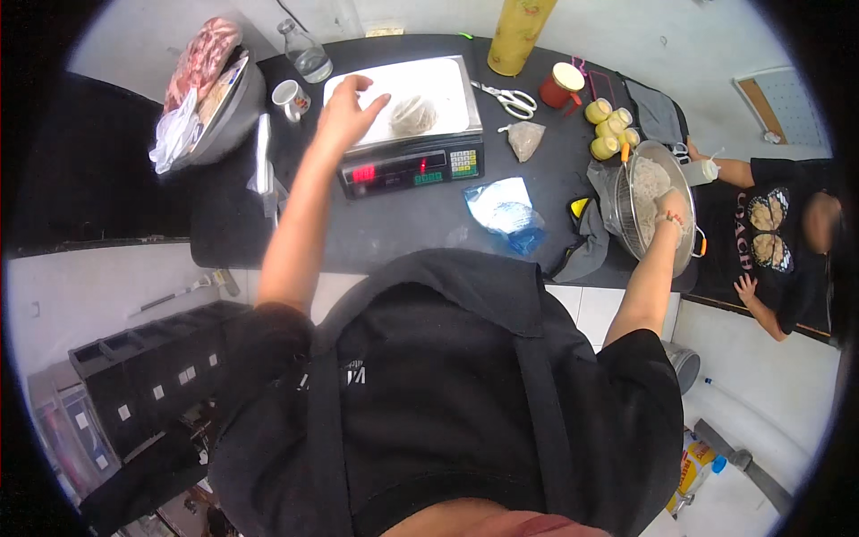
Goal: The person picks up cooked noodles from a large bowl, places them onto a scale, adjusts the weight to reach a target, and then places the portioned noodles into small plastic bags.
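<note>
My left hand [349,114] is over the left part of the pan of a digital scale [413,161], its fingers apart and nothing in them. A clear plastic bag with pale contents [414,114] sits on the pan, just right of my fingertips. My right hand [671,205] reaches into a large metal strainer basket [624,201] of pale, crumbly food [651,181]; its fingertips are hidden, so I cannot tell whether they grip any. A small knotted bag [525,139] lies right of the scale, and a blue and clear plastic bag [507,211] lies in front.
White-handled scissors [513,101], a red mug [562,86] and several yellow-filled jars [611,124] stand or lie behind. At left are a white mug [290,99], a glass bottle [307,54] and a tub [235,114] holding bagged meat. Another person [778,235] stands at the right.
</note>
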